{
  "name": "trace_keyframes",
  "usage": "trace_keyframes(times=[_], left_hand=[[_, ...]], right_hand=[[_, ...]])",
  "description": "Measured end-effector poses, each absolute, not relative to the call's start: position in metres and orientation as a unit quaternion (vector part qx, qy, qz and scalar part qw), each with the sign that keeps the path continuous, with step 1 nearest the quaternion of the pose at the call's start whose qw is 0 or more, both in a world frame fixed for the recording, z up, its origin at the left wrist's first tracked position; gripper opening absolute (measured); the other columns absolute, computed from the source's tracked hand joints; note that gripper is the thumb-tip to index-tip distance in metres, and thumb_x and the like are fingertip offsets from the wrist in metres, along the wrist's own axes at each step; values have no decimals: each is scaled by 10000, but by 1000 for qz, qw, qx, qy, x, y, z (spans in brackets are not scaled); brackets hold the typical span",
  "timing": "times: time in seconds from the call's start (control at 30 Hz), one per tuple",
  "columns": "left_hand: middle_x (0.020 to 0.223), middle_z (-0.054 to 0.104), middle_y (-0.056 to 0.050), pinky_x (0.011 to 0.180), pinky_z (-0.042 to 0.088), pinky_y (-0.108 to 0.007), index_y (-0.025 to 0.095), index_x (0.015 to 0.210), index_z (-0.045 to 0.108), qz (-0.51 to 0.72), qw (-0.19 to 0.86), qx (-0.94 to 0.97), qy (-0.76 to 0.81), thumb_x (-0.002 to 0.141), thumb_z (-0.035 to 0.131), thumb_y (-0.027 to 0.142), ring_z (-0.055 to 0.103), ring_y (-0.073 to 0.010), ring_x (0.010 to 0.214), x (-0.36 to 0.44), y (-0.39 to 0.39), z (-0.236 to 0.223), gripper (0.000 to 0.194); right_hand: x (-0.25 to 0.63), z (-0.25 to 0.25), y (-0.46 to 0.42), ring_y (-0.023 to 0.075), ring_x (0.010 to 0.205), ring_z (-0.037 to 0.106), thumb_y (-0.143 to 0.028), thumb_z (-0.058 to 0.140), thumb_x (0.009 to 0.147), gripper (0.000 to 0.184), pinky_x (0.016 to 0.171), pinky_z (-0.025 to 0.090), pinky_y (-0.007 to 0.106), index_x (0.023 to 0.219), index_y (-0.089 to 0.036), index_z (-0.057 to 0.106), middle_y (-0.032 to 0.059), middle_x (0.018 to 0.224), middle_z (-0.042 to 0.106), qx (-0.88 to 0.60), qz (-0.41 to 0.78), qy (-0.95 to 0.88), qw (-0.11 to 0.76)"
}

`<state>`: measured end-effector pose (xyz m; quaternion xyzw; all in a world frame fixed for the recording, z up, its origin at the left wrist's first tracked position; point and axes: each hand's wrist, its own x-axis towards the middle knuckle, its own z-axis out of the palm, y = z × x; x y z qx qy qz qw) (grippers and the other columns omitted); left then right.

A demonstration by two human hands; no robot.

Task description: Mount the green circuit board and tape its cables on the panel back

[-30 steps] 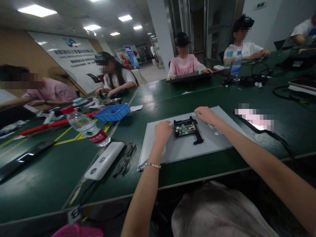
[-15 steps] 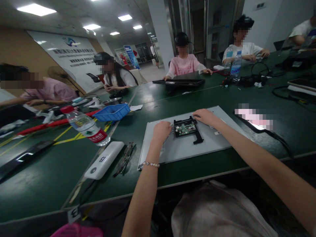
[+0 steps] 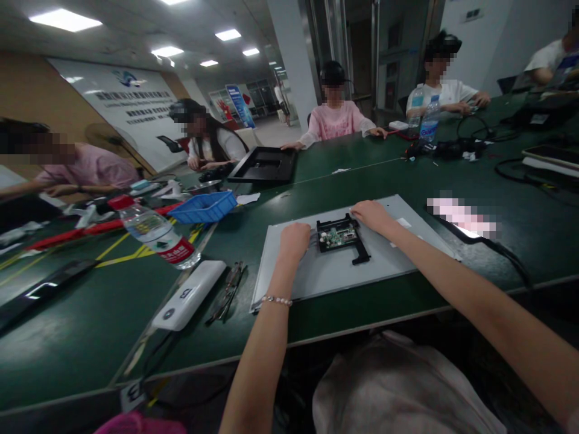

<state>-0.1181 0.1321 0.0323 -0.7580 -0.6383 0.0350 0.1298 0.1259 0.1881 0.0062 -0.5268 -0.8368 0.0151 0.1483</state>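
Near the middle of the frame, the left hand (image 3: 295,241) is curled up at the left side of a black frame (image 3: 360,254). Its fingers are tucked out of sight, so I cannot tell if it holds anything. The right hand (image 3: 368,214) is at the frame's top right corner, with its fingers close together. I cannot tell if they pinch something. A green board (image 3: 338,237) sits inside the black frame, which lies on a flat gray panel (image 3: 325,278). Under the panel is a big green table (image 3: 312,322). At the right of the picture is a bright phone (image 3: 462,222). Left of the panel are a white box (image 3: 190,295) and a bottle (image 3: 158,236) with a red cap. Behind the bottle is a blue tray (image 3: 215,211). At the top middle, a person in pink (image 3: 335,123) sits by a black tray (image 3: 286,172).
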Motion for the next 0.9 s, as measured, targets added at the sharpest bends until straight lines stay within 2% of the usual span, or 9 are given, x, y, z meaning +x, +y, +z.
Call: trace_keyframes(times=[0.23, 0.5, 0.73, 0.9], left_hand=[[922, 720, -137, 792, 489, -319, 182, 935, 730, -15, 116, -742, -660, 913, 377, 220, 670, -256, 933, -102, 125, 36, 356], [939, 715, -142, 818, 493, -339, 157, 974, 718, -15, 85, -727, -681, 926, 367, 204, 669, -266, 932, -81, 114, 40, 357], [1016, 689, -162, 809, 477, -300, 99, 1051, 624, -19, 10, -756, -654, 982, 320, 426, 653, -243, 960, -67, 101, 33, 452], [1164, 615, -201, 866, 453, -329, 67, 1149, 557, -20, 32, -748, -663, 962, 343, 511, 597, -274, 1069, -57, 94, 25, 528]], right_hand=[[127, 2, 192, 212, 991, 639, -216, 467, 940, 291, 841, 443, 261, 1056, -183, 731, 111, 1051, 718, -531, 11, -833, 158], [129, -10, 201, 220, 970, 645, -212, 470, 934, 289, 793, 456, 280, 1054, -188, 731, 101, 1077, 710, -514, 6, -837, 187], [130, -15, 204, 209, 984, 634, -201, 478, 925, 282, 823, 445, 271, 1047, -177, 731, 100, 1070, 706, -506, 21, -835, 213], [132, -17, 210, 198, 991, 624, -207, 489, 918, 273, 839, 428, 261, 1051, -169, 726, 100, 1061, 703, -496, 35, -841, 214]])
